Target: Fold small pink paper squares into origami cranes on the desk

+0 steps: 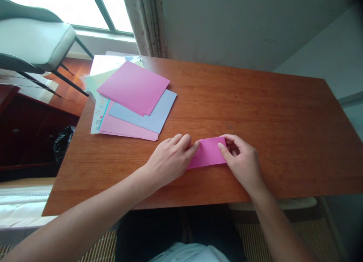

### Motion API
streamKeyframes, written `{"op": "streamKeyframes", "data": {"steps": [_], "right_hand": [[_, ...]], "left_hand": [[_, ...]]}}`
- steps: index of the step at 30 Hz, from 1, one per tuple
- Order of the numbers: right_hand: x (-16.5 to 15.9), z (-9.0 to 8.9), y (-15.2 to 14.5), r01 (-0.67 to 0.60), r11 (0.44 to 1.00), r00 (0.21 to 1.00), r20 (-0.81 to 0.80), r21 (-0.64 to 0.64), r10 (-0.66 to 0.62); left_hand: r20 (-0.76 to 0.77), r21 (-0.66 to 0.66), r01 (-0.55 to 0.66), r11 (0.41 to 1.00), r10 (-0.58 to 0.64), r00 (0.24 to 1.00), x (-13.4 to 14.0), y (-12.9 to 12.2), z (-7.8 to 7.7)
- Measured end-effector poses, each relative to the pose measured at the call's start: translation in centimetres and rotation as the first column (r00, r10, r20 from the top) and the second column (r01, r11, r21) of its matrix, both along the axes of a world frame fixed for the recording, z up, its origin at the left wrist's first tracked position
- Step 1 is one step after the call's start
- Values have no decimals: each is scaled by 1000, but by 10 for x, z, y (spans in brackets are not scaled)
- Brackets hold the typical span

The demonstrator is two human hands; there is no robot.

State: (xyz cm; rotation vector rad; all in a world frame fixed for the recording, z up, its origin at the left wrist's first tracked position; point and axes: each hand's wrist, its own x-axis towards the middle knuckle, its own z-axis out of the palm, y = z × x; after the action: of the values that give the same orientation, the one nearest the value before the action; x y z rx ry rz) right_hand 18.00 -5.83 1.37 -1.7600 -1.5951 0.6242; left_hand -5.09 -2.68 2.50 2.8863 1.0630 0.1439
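Pinching the strip (pixel 209 153) is the right hand (pixel 245 162); the left hand (pixel 172 157) hides its grip. Sheets (pixel 134 87) overlap far left, a chair (pixel 32 37) beyond.

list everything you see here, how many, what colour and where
paper piece: 1, bright pink, between the hands
bright pink sheets: at least 2, top of pile
sheet: at least 1, blue-grey, beneath them
light pink sheets: at least 2, pile's near side
table: 1, brown wood, under the papers
chair: 1, pale seat, beyond table's left end
window: 1, bright, upper left
curtain: 1, pale, beside window
wall: grey, behind table
cabinet: 1, dark red, far left
bag: 1, black, beside cabinet
left hand: 1, bare, at paper piece's left end
right hand: 1, bare, pinching its right end
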Motion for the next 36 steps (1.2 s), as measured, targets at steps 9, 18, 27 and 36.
{"op": "streamKeyframes", "data": {"steps": [9, 18, 27, 36], "right_hand": [[-3, 4, 0, -78, 992, 992, 107, 101, 67], [-1, 0, -10, -330, 883, 923, 312, 335, 226], [13, -4, -20, -606, 735, 743, 547, 304, 387], [19, 1, -16, -748, 604, 615, 627, 275, 477]], "left_hand": [[-77, 3, 1, 1000, -1, 997, 4, -1, 2], [-66, 28, -13, 1000, 15, 998, 4, -2, 1], [-92, 85, -16, 996, 23, 996, 3, -8, -2], [-97, 93, -27, 995, 36, 995, 5, -9, -1]]}}
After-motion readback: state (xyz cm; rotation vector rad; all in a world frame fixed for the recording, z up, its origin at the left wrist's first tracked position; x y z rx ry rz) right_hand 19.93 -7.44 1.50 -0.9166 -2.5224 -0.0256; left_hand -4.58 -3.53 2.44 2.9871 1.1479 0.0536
